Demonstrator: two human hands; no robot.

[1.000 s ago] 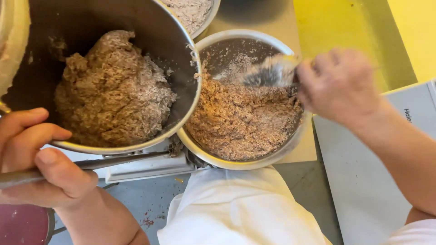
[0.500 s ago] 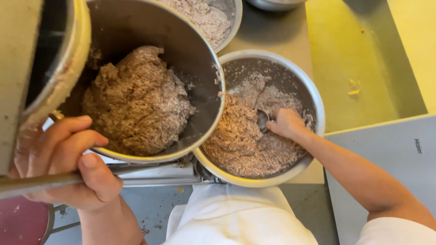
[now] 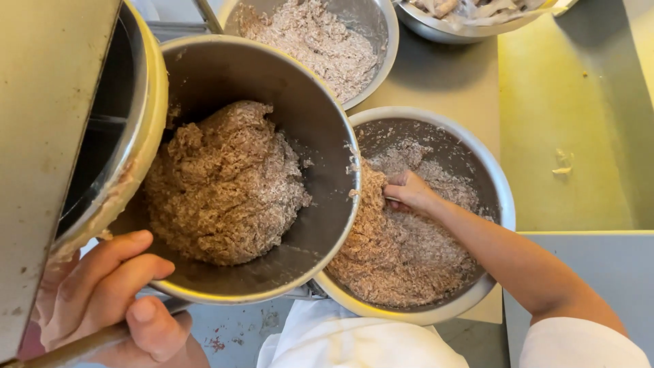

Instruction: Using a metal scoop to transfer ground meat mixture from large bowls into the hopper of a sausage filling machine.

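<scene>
The big tilted steel pot [image 3: 238,170] is holding a brown crumbly lump of mix [image 3: 221,180], and its open mouth is pointing toward 3 o'clock, over the round steel bowl [image 3: 501,197] just beside it. The right hand [image 3: 409,192] is reaching into that bowl's own mix, fingers curled together around something thin and hard to see. The left hand [image 3: 109,300], at 7 o'clock, is wrapped tight around a long handle [image 3: 75,347]. Two more steel bowls [image 3: 381,41] are sitting at 12 o'clock on the yellow table [image 3: 565,102].

— What's different from a second ago?
— My right hand [image 3: 409,192] was raised above the lower bowl [image 3: 501,197]; it has dropped into the brown mixture [image 3: 402,245] beside the tilted pot [image 3: 320,116].
</scene>
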